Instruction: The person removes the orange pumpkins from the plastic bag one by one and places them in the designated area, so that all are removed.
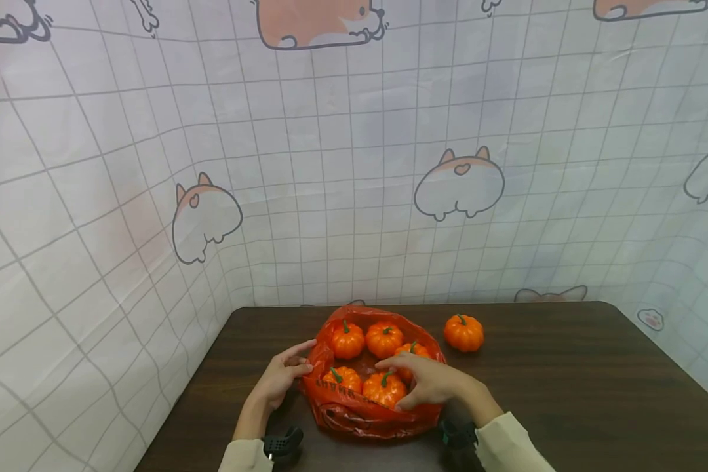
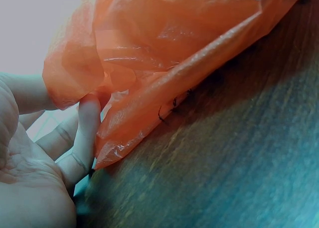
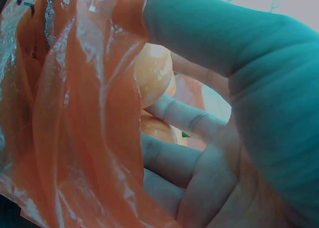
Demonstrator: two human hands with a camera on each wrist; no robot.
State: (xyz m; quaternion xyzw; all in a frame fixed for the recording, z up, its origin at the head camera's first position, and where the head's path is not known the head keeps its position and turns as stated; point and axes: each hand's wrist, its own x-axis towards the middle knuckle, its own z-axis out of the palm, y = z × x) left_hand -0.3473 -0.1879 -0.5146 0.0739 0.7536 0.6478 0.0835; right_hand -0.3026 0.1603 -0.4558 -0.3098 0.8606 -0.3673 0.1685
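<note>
A red plastic bag (image 1: 360, 419) stands wide on the dark table, with several small orange pumpkins inside. My left hand (image 1: 280, 373) is at its left rim; in the left wrist view, thumb and bent fingers (image 2: 87, 123) hold the thin plastic. My right hand (image 1: 427, 378) reaches over the right side of the bag's mouth. Its thumb and fingers are spread about the front pumpkin (image 1: 383, 391). In the right wrist view, a pumpkin (image 3: 153, 73) shows between thumb and fingers, while the bag hides the thumb tip. Another pumpkin (image 1: 412, 349) is partly covered by this hand.
One more pumpkin (image 1: 463, 333) lies on the table (image 1: 554, 387), right of the bag near the back edge. Further pumpkins sit at the back (image 1: 385, 340) and left of the bag. A white gridded cloth (image 1: 342, 196) with dog drawings hangs behind and beside the table.
</note>
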